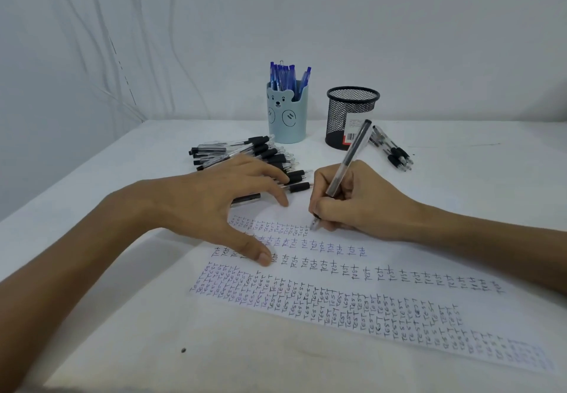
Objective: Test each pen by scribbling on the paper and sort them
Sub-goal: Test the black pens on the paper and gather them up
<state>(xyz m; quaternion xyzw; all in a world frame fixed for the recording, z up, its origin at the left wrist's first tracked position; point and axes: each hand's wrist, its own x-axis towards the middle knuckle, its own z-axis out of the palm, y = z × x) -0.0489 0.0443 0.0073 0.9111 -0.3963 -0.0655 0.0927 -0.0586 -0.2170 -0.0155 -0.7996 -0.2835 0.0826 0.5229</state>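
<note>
Right hand (352, 205) grips a black pen (346, 165), tip on the paper (337, 270); left hand (214, 205), fingers spread, presses it just beside.

Paper (352, 282) lies on the desk (122, 316); behind it a pen pile (242, 150), further back a bear cup (287, 116) holding pens (283, 76), mesh cup (340, 113) to its right

Grey pen (349, 159) tilted, tip on paper (414, 294) (rows of "test"); black pens (264, 153) piled behind.
</note>
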